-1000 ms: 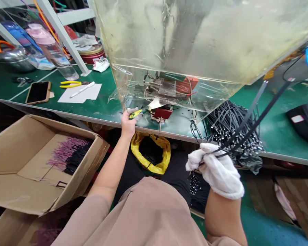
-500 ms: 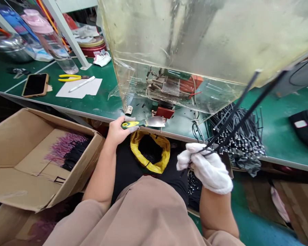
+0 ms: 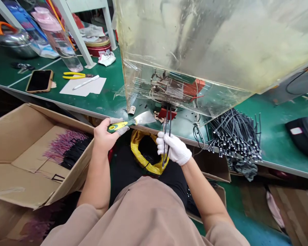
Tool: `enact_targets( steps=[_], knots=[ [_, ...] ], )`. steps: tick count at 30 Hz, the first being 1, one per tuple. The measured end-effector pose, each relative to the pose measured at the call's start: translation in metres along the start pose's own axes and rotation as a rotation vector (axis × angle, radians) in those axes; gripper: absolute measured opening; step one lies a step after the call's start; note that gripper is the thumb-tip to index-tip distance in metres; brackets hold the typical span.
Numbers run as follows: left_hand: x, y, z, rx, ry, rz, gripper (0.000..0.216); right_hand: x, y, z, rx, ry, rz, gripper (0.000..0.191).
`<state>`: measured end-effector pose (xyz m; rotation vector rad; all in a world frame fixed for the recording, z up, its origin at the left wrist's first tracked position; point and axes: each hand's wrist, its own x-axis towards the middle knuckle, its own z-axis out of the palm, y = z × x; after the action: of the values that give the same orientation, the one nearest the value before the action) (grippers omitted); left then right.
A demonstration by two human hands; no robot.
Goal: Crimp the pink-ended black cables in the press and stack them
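My left hand (image 3: 105, 134), with coverings on its fingertips, is closed round the green and yellow handle of a putty knife (image 3: 145, 118). The blade points right over the bench edge. In a white glove, my right hand (image 3: 175, 147) grips two thin black cables (image 3: 165, 145). Their upper ends reach the red block (image 3: 166, 114) at the front of a small machine; whether they touch it I cannot tell. Below the hands, a yellow-rimmed bag opening (image 3: 136, 150) sits at my lap. A clear plastic cover (image 3: 184, 44) hangs over the machine.
A pile of black cables (image 3: 236, 133) lies on the green bench (image 3: 284, 143) at right. An open cardboard box (image 3: 17, 143) at left holds black and pink wires. Pliers (image 3: 74, 75), a pen, paper, a phone (image 3: 40, 81) and a water bottle (image 3: 64, 44) are on the bench.
My right hand has moved left and inward, bringing the black cables from the right side to the red block. My left hand has drawn the putty knife back leftward, away from the block.
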<state>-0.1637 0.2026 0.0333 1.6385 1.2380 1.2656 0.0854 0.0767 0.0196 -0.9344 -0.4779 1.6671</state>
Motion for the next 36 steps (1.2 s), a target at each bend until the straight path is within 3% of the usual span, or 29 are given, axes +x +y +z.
enact_targets(
  steps=[3,9,14,22,27,31,36],
  knots=[
    [-0.003,-0.002,0.001,0.004,-0.006,-0.003,0.039,0.028,-0.031,0.013,0.052,-0.046,-0.069,0.031],
    [-0.006,-0.007,-0.005,0.027,-0.005,-0.010,0.039,0.065,-0.062,0.028,0.141,0.077,-0.105,0.003],
    [-0.007,-0.012,-0.006,0.055,0.020,-0.027,0.041,0.072,-0.066,0.029,0.200,0.153,-0.092,0.010],
    [-0.007,-0.021,-0.004,0.068,0.017,-0.009,0.041,0.073,-0.072,0.030,0.225,0.126,-0.055,0.007],
    [-0.008,-0.018,-0.001,0.086,0.018,-0.001,0.038,0.073,-0.077,0.030,0.276,0.196,-0.033,0.017],
    [-0.007,-0.016,0.010,0.157,0.064,0.050,0.034,0.075,-0.078,0.028,0.262,0.190,-0.015,0.022],
    [0.014,-0.028,0.049,0.261,0.087,0.145,0.025,0.062,-0.067,0.024,0.064,0.149,-0.078,0.012]
  ],
)
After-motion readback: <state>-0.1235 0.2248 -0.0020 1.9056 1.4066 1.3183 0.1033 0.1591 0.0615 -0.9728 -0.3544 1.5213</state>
